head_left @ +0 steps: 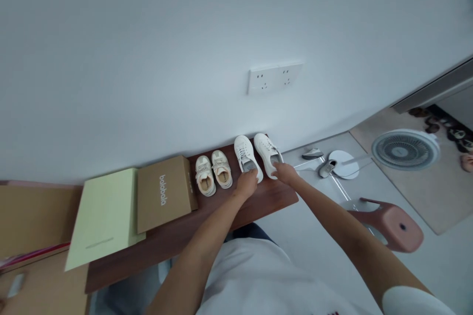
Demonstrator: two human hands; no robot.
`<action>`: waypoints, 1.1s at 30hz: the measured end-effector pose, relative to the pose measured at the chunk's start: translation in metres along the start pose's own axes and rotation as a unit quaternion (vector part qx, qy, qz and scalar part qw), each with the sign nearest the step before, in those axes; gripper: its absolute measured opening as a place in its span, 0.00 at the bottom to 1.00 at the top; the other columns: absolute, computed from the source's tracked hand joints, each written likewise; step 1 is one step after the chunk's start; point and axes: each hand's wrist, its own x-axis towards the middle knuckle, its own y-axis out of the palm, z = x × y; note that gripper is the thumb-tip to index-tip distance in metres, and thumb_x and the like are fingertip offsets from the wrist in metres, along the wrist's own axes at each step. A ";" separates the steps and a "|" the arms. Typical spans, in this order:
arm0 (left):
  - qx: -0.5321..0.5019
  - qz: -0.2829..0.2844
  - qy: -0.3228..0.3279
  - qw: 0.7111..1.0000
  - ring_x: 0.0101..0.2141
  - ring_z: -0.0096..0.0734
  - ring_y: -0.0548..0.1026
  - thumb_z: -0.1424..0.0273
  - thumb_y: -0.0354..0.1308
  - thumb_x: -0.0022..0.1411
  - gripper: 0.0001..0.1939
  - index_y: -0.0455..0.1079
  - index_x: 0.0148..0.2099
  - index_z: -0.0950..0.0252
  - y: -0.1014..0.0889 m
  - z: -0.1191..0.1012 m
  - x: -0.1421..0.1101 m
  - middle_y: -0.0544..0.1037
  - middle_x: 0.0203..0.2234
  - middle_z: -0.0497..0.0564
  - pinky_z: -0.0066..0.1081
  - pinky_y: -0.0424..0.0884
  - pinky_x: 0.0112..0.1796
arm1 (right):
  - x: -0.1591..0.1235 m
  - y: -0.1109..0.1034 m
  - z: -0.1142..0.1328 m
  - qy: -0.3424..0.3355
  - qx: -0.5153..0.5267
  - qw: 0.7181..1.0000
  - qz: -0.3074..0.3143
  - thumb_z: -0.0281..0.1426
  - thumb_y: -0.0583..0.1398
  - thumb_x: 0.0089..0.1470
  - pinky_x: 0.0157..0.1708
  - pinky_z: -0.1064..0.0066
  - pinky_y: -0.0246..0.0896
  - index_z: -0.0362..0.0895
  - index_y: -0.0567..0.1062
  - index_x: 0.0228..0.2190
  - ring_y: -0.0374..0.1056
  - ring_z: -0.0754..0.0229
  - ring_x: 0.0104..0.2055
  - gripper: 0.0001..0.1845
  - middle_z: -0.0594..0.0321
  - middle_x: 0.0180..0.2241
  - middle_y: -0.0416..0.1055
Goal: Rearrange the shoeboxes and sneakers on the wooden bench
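Observation:
Two white sneakers stand side by side on a dark wooden table (258, 204), toes toward the wall. My left hand (247, 182) grips the heel of the left white sneaker (246, 155). My right hand (285, 172) grips the heel of the right white sneaker (266, 150). Both hands have their fingers curled onto the shoes' back ends. To the left of them sits a pair of small cream children's shoes (213, 173), untouched.
A brown "balabala" shoebox (164, 192) and a pale green box lid (105, 216) lie left on the table. A cardboard box (29, 216) sits at far left. On the floor to the right are a pink stool (391, 224), a fan (404, 150) and loose shoes (327, 167).

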 end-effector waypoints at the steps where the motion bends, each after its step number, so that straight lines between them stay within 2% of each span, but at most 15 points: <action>1: 0.003 0.003 0.000 1.000 0.51 0.45 0.74 0.71 0.50 0.67 0.15 0.65 0.55 0.67 -0.001 0.000 -0.001 0.76 0.49 0.61 0.37 0.65 0.51 | -0.002 0.000 0.003 0.002 -0.009 1.000 0.003 0.37 0.61 0.60 0.43 0.66 0.62 0.43 0.70 0.49 0.74 0.49 0.48 0.17 0.50 0.44 0.77; 8: 0.019 0.025 -0.013 0.999 0.50 0.45 0.75 0.76 0.49 0.65 0.16 0.67 0.54 0.67 0.000 -0.001 -0.007 0.77 0.47 0.63 0.39 0.65 0.52 | -0.006 0.012 0.019 0.001 -0.047 0.999 0.011 0.34 0.57 0.64 0.43 0.66 0.64 0.41 0.68 0.49 0.75 0.49 0.48 0.14 0.45 0.45 0.77; 16: 0.022 0.041 -0.029 0.999 0.49 0.45 0.75 0.75 0.48 0.67 0.16 0.68 0.54 0.67 0.004 0.000 -0.006 0.78 0.46 0.62 0.38 0.65 0.50 | -0.002 0.027 0.026 -0.003 -0.057 0.998 0.017 0.31 0.55 0.64 0.42 0.67 0.66 0.40 0.69 0.48 0.76 0.50 0.45 0.12 0.45 0.44 0.77; 25: 0.000 0.034 -0.044 0.998 0.50 0.43 0.75 0.77 0.47 0.67 0.16 0.69 0.54 0.66 0.006 -0.002 0.005 0.78 0.48 0.62 0.37 0.64 0.52 | 0.007 0.034 0.027 -0.006 -0.063 0.998 0.020 0.31 0.53 0.66 0.43 0.66 0.65 0.40 0.68 0.48 0.75 0.51 0.47 0.12 0.46 0.45 0.76; 33: -0.012 0.029 -0.045 0.999 0.50 0.47 0.75 0.76 0.47 0.67 0.16 0.68 0.54 0.68 0.012 -0.006 0.005 0.77 0.45 0.66 0.41 0.65 0.52 | 0.005 0.036 0.028 0.008 -0.059 0.998 0.012 0.30 0.53 0.65 0.43 0.67 0.65 0.39 0.69 0.49 0.74 0.53 0.47 0.13 0.46 0.45 0.76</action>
